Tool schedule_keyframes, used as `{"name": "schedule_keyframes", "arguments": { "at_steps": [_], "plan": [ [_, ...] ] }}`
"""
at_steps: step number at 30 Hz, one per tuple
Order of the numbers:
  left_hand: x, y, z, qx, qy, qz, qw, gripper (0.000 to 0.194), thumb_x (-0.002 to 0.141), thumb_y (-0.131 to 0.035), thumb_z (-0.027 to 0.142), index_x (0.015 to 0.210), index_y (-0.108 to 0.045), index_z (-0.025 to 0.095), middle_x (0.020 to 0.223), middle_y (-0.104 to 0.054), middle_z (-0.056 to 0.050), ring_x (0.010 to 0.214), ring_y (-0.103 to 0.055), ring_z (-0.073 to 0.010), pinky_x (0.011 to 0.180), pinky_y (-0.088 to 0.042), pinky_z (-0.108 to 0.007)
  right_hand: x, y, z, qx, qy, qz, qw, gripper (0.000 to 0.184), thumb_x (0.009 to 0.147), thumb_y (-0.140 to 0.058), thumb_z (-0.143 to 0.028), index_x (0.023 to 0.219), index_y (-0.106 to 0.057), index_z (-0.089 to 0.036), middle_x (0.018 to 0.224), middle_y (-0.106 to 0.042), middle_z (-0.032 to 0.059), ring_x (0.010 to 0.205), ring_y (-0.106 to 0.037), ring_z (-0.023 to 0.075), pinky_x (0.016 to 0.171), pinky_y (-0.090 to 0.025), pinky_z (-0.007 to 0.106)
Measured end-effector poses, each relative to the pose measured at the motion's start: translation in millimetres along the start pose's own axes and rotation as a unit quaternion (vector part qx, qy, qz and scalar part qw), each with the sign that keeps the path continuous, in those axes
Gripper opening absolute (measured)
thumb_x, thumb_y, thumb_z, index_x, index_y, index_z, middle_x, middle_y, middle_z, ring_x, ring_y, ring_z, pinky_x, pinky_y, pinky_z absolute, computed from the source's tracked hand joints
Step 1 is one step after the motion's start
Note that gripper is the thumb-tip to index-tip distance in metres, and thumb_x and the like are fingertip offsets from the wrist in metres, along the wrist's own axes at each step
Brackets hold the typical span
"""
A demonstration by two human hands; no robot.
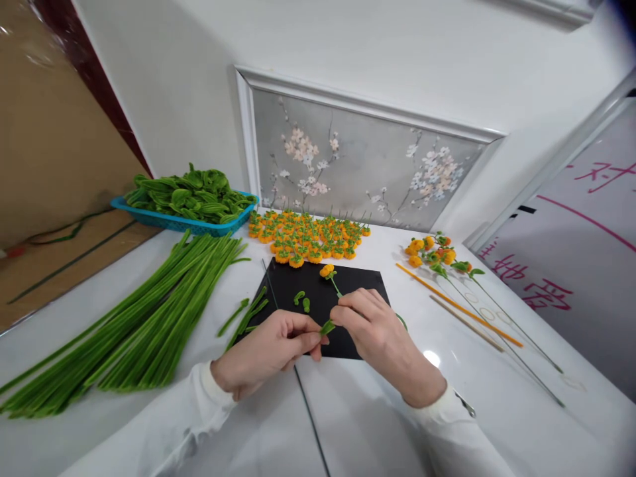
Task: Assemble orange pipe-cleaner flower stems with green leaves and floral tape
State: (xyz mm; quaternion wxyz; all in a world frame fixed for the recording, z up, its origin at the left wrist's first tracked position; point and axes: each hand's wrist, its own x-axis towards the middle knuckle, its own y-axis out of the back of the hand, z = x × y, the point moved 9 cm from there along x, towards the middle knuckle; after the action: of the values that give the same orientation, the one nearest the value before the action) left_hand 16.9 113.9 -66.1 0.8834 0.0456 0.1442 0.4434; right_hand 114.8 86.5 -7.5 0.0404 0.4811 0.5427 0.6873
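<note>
Over a black mat (298, 275), my left hand (271, 344) pinches a small green chenille leaf (326, 327) between thumb and forefinger. The fingertips of my right hand (380, 341) are closed at the leaf's other end. An orange chenille flower (326, 270) on a green stem points away from me, its stem passing behind my right fingers; whether they grip it is hidden. Small curled green pieces (299, 297) lie on the mat, and short green chenille stems (253, 311) lie at its left edge.
Long green chenille stems (149, 318) lie to the left, before a blue basket (199, 226) heaped with green leaves (193, 192). Rows of orange flower heads (313, 238) stand behind the mat. Finished-looking flower sprays (432, 252), an orange stick (462, 306) and a tan stick (467, 323) lie right.
</note>
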Motion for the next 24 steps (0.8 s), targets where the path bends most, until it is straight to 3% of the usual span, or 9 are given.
{"name": "schedule_keyframes", "arguments": {
  "at_steps": [4, 8, 12, 17, 20, 24],
  "plan": [
    [0.1, -2.2, 14.1, 0.092, -0.079, 0.002, 0.993, 0.024, 0.084, -0.052, 0.024, 0.064, -0.063, 0.015, 0.061, -0.059, 0.002, 0.056, -0.045, -0.0094, 0.055, -0.033, -0.022, 1.2, -0.2, 0.6, 0.028, -0.011, 0.015, 0.999, 0.018, 0.092, -0.044, -0.012, 0.090, -0.060, -0.019, 0.089, -0.060, 0.0047, 0.079, -0.053, 0.0156, 0.070, -0.040, 0.029],
    [-2.4, -0.8, 22.0, 0.117, -0.144, 0.029, 0.982, 0.025, 0.087, -0.048, 0.023, 0.069, -0.064, 0.016, 0.070, -0.065, 0.000, 0.069, -0.056, -0.0134, 0.065, -0.040, -0.023, 0.1, -5.4, 9.9, 0.058, -0.054, 0.002, 0.997, 0.017, 0.092, -0.045, -0.013, 0.089, -0.060, -0.019, 0.084, -0.059, 0.0036, 0.077, -0.054, 0.0147, 0.069, -0.042, 0.027],
    [-7.8, 12.8, 26.6, 0.174, -0.176, 0.126, 0.961, 0.025, 0.090, -0.044, 0.025, 0.072, -0.059, 0.017, 0.070, -0.062, 0.001, 0.067, -0.056, -0.0132, 0.063, -0.041, -0.024, 0.1, -19.9, 4.1, 0.058, -0.046, -0.074, 0.995, 0.017, 0.093, -0.043, -0.012, 0.087, -0.058, -0.018, 0.080, -0.057, 0.0031, 0.077, -0.054, 0.0157, 0.069, -0.043, 0.027],
    [-15.4, 18.6, 37.4, 0.303, -0.202, 0.219, 0.905, 0.021, 0.089, -0.045, 0.018, 0.071, -0.055, 0.018, 0.061, -0.056, 0.004, 0.054, -0.050, -0.0104, 0.054, -0.035, -0.023, -0.4, -30.3, -11.6, 0.004, -0.039, -0.147, 0.988, 0.011, 0.091, -0.046, -0.013, 0.089, -0.055, -0.017, 0.082, -0.057, 0.0032, 0.073, -0.053, 0.0173, 0.066, -0.040, 0.030],
    [-16.6, 16.5, 41.4, 0.342, -0.219, 0.234, 0.883, 0.019, 0.088, -0.044, 0.013, 0.072, -0.054, 0.017, 0.061, -0.055, 0.003, 0.055, -0.051, -0.0107, 0.053, -0.034, -0.022, -0.9, -32.1, -24.1, -0.027, -0.007, -0.159, 0.987, 0.011, 0.089, -0.047, -0.012, 0.084, -0.055, -0.018, 0.079, -0.056, 0.0024, 0.068, -0.051, 0.0173, 0.064, -0.037, 0.032],
    [-12.8, 12.0, 36.9, 0.374, -0.213, 0.211, 0.878, 0.021, 0.089, -0.041, 0.011, 0.073, -0.054, 0.018, 0.063, -0.057, 0.001, 0.057, -0.054, -0.0127, 0.054, -0.036, -0.023, 0.8, -29.1, -31.3, -0.060, 0.021, -0.139, 0.988, 0.012, 0.086, -0.050, -0.008, 0.084, -0.055, -0.018, 0.079, -0.057, 0.0019, 0.069, -0.050, 0.0173, 0.062, -0.034, 0.033]
  ]
}}
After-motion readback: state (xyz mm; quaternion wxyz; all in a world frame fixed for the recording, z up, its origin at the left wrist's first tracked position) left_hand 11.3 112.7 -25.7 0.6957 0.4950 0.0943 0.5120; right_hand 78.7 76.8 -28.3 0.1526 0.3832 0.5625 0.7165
